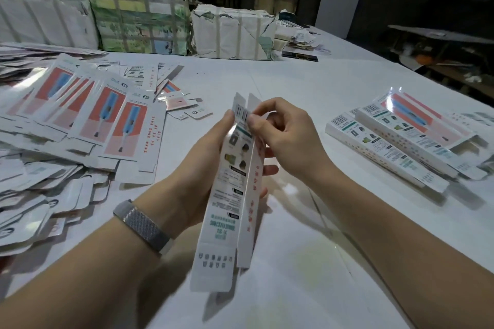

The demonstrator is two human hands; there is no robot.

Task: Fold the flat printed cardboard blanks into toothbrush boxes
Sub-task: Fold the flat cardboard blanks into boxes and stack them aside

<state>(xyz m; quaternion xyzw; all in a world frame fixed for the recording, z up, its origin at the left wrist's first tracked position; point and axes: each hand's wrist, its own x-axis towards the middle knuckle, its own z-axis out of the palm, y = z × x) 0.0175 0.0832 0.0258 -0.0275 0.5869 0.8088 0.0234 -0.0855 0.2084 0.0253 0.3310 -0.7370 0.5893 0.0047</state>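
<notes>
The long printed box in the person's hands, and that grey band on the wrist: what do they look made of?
The long white printed box, held by the left hand and pinched near its top by the right hand, looks like thin coated cardboard: sharp creases, flat panels, slight sheen. The grey woven wrist band looks like metal mesh, though fabric is possible.

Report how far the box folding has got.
Done: a few folded boxes lie to the right on the table. In hand: the left hand holds a half-formed box while the right hand pinches its top. Left: the large spread of flat blanks.
</notes>
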